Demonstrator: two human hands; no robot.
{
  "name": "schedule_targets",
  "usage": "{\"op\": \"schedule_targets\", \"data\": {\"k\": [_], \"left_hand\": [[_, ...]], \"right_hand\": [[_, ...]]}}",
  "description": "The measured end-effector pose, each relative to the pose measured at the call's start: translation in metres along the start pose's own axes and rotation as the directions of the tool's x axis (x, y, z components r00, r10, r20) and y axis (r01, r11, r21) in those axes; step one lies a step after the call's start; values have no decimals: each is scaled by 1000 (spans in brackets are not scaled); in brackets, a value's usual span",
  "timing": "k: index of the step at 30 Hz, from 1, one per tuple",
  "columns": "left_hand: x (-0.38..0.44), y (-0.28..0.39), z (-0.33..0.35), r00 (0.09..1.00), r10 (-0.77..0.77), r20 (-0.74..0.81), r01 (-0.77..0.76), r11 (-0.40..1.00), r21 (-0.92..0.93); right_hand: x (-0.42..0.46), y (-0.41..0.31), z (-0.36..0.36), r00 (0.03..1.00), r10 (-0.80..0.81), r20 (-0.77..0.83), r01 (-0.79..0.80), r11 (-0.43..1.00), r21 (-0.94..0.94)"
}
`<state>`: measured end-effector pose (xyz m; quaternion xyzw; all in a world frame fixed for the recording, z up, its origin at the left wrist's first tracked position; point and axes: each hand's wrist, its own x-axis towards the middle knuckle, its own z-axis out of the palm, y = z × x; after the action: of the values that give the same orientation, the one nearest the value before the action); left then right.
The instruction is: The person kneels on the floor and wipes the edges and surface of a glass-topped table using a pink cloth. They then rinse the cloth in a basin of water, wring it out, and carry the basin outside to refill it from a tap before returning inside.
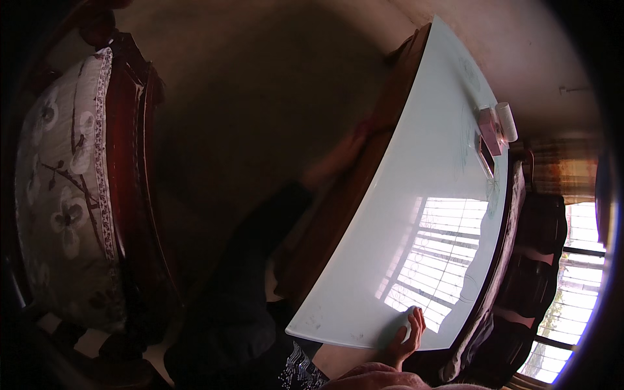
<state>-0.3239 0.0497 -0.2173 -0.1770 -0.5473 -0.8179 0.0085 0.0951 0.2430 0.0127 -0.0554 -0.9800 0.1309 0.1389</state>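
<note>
My left hand [336, 156], at the end of a dark sleeve, is stretched along the brown wooden side [390, 105] of a table. It is blurred and in shadow, and a dull reddish patch shows at its fingertips, too unclear to name. My right hand [413, 334] is over the near end of the pale glass tabletop [380, 229]. Between its thumb and curled fingers is a small pale object [408, 321], partly covered by the hand; its kind is unclear. Dark smudges mark the glass near the closest corner.
A pink box [489, 130], a white cylinder [506, 122] and a flat dark-faced object [486, 157] rest at the tabletop's far-right edge. Dark wooden seating [531, 263] lines the window side. On the left stands a reddish wooden seat [129, 161] with a flower-patterned cushion [68, 195].
</note>
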Motion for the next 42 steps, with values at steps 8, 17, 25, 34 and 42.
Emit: {"op": "schedule_targets", "data": {"k": [8,17,25,34,42], "left_hand": [[-41,38,14,999,-3,-50,2,999,-33],[-59,0,7,989,-129,-67,139,975,171],[-160,96,16,944,-305,-124,307,952,-5],[-178,99,4,871,-473,-134,492,830,263],[-326,184,18,848,-490,-205,517,848,113]], "right_hand": [[-5,1,-2,1000,-3,-1,3,1000,-1],[0,1,-4,1000,-25,10,25,999,22],[0,-1,-9,997,-76,-9,76,994,79],[-6,5,-7,987,-114,-110,127,985,120],[-13,12,-3,961,-89,-261,142,971,192]]}}
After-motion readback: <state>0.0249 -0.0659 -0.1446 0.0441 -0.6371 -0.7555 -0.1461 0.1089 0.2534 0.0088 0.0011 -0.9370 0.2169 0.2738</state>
